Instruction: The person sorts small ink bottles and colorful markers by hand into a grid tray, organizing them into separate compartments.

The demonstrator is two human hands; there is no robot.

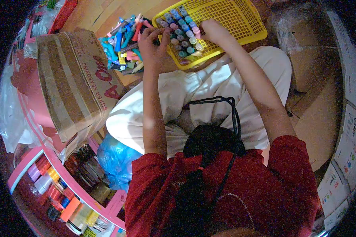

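Note:
A yellow basket (247, 23) lies on the wooden floor in front of my crossed legs. Rows of small capped bottles or tubes (182, 31) in blue, teal, grey and pink stand in its left half. My left hand (154, 45) is at the basket's left edge, thumb and fingers bent and apart; whether something small is between them is hidden. At the right side of the rows, my right hand (215, 32) has its fingers curled together beside a pink tube, and what they hold is too small to make out. A pile of colourful tubes (124, 41) lies left of my left hand.
A cardboard box (75, 75) stands at the left, with a blue plastic bag (116, 158) below it. Pink shelving (118, 205) with rolls and packs is at the lower left. Cardboard (320, 114) and white printed boxes (346, 154) line the right side.

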